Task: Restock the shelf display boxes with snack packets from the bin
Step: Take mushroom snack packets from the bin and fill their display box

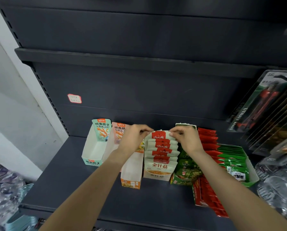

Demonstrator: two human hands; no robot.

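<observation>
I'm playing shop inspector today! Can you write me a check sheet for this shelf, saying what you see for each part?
Surface: dark grey metal shelf, bare at its front left.
Job's things: cream-and-red mushroom snack packets stand in a row in their cream cardboard display box; mint-green cardboard box looks empty; orange-fronted cardboard box is empty toward its front.
Clutter: green packets in a green tray, red packets, clear plastic items at right.
Grippers: left hand and right hand pinch the rearmost packet's top corners.
Cables: nothing seen.
Surroundings: white price sticker on the back panel, hanging utility knife packs, white wall.
</observation>
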